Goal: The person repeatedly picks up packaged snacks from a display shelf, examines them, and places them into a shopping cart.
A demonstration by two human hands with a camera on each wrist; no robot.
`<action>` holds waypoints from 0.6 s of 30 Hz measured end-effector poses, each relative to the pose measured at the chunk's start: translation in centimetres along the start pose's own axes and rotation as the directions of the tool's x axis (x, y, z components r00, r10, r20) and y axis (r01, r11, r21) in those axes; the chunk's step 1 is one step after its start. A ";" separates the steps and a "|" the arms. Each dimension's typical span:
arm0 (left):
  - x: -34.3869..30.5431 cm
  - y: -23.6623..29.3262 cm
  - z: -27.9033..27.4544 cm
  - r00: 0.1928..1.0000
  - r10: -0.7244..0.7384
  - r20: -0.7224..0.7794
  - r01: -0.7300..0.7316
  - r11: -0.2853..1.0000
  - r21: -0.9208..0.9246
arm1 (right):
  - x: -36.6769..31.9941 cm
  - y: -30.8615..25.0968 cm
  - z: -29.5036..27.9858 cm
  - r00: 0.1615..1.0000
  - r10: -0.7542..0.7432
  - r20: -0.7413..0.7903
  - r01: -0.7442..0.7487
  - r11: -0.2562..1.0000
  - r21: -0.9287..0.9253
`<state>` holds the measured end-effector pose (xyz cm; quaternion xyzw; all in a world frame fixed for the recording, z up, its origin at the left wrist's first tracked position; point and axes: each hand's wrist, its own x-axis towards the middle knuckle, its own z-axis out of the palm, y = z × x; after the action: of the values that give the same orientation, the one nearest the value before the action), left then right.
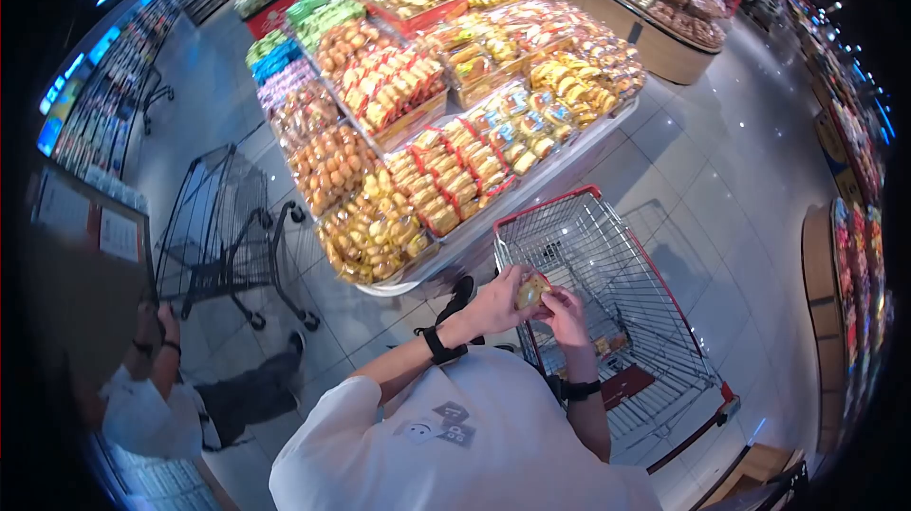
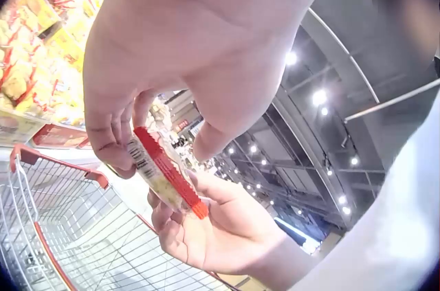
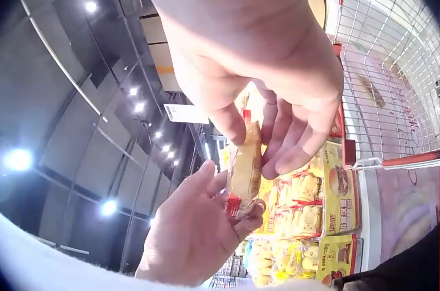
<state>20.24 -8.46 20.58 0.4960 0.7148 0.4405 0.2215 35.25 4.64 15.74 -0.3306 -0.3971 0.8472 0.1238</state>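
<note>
A small wrapped bread snack (image 1: pixel 531 292) is held between both hands above a shopping cart (image 1: pixel 655 293). Its clear wrapper has red crimped ends, and a barcode faces the left wrist camera. My left hand (image 1: pixel 495 306) grips one end of the snack (image 3: pixel 245 167) with thumb and fingers, seen low in the right wrist view. At the other end, my right hand (image 1: pixel 567 315) holds the snack (image 2: pixel 165 171) between thumb and curled fingers. The palm of the right hand (image 2: pixel 220 229) faces up in the left wrist view.
A big display stand (image 1: pixel 474 217) piled with packaged breads stands just ahead. A few packets (image 1: pixel 610 344) lie in the cart. To the left are a dark cart (image 1: pixel 223 226) and another person (image 1: pixel 157 407). Stocked shelves (image 1: pixel 854 312) run along the right.
</note>
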 end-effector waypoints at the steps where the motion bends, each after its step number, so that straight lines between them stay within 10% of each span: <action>1: -0.5 -0.4 0.0 1.000 -0.016 -0.025 0.016 1.000 0.001 | -0.1 0.2 0.0 1.000 0.015 0.020 -0.015 1.000 -0.015; 7: -2.2 -3.2 -0.8 0.932 -0.353 0.080 0.362 0.906 -0.219 | -0.6 -0.7 2.0 0.992 0.034 0.125 -0.025 0.997 -0.072; 18: -4.3 -3.4 -3.9 0.947 -0.224 0.230 0.319 0.735 -0.599 | 0.1 0.0 3.2 0.972 -0.024 0.232 0.059 0.988 -0.143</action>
<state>17.33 -14.37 19.16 0.3136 0.5734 0.5799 0.4864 33.02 2.78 17.16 -0.2305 -0.4775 0.8450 0.0699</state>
